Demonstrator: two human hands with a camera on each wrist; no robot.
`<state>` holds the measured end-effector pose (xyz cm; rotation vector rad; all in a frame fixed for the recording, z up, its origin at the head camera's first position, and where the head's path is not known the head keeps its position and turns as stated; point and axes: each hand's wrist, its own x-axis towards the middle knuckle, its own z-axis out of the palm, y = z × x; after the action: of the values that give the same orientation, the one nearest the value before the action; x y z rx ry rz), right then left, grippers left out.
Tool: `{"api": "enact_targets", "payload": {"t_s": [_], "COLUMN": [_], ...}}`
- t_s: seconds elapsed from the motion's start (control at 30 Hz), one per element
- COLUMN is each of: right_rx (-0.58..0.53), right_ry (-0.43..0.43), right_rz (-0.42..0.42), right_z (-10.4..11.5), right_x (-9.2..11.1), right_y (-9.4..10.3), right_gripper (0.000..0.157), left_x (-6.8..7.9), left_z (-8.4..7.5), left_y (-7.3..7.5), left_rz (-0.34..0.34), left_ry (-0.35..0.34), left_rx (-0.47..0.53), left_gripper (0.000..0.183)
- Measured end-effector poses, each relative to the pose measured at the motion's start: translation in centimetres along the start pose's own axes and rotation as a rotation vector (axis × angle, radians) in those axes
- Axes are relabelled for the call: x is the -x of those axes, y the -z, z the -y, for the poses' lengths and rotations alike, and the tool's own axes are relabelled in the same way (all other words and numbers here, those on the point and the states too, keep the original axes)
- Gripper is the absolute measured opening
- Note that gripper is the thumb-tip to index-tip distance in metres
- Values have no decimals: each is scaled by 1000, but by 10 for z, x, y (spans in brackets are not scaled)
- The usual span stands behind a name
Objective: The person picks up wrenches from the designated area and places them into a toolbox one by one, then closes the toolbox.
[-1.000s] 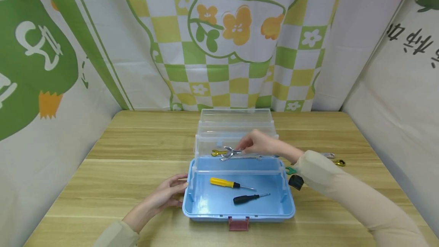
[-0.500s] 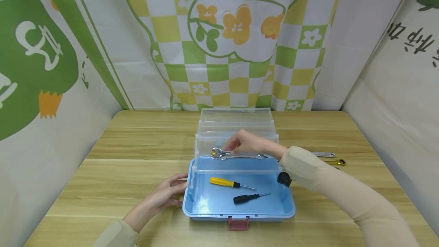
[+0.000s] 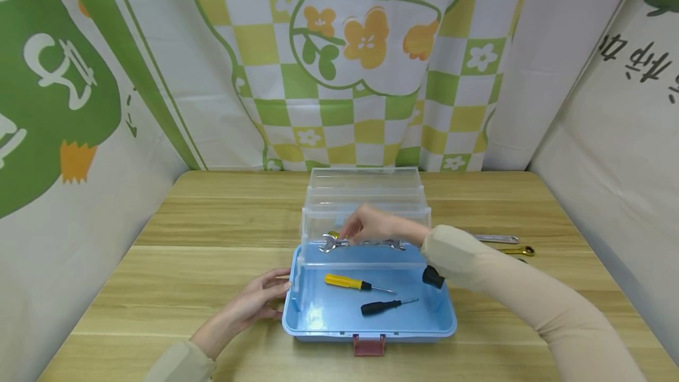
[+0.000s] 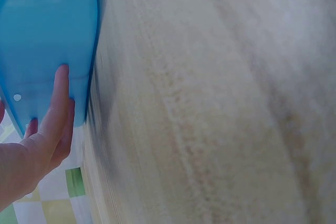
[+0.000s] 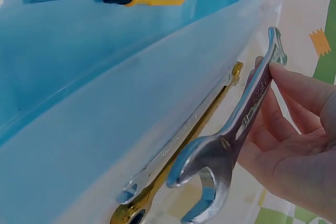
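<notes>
My right hand [image 3: 371, 226] pinches a silver double open-ended wrench [image 5: 247, 111] between thumb and fingers, over the clear tray [image 3: 366, 265] of an opened blue toolbox [image 3: 318, 335]. Lying in that tray are a slimmer silver wrench [image 5: 178, 137] and a gold wrench [image 5: 197, 129], side by side. My left hand [image 3: 260, 299] rests against the toolbox's left wall [image 4: 50, 40] with its fingers extended. On the blue floor of the box lie a yellow-handled screwdriver [image 3: 342, 281] and a black-handled screwdriver [image 3: 378, 308].
Right of the box, partly behind my right sleeve [image 3: 477, 258], lie another silver tool [image 3: 495, 239] and a gold ratchet-ended wrench [image 3: 525, 250] on the wooden table [image 3: 212, 223]. A red-brown latch [image 3: 369, 346] hangs at the box front. Clear tiers [image 3: 366, 178] rise behind it.
My right hand has moved left along the clear tray with the silver wrench and dipped slightly lower. My left hand has stayed at the box wall.
</notes>
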<state>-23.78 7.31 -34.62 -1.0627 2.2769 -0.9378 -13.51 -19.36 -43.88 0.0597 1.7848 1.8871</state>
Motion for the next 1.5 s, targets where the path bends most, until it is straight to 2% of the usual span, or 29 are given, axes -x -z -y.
{"api": "enact_targets", "payload": {"t_s": [0.37, 0.9, 1.13, 1.5], "right_rx": [9, 36, 45, 59], "right_ry": [-52, -70, -40, -40], "right_rz": [5, -10, -3, -6], "right_z": [-1, -2, -2, -1], "right_x": [-6, -12, -15, -15], "right_y": [-11, -18, -20, -22], "right_gripper": [20, 18, 19, 21], "left_x": [0, 0, 0, -1], "left_z": [0, -1, 0, 2], "left_y": [0, 0, 0, -1], "left_rz": [2, -15, -21, -16], "left_ry": [-14, -6, -5, -3], "left_rx": [1, -10, -15, -6], "left_gripper": [64, 63, 64, 65]}}
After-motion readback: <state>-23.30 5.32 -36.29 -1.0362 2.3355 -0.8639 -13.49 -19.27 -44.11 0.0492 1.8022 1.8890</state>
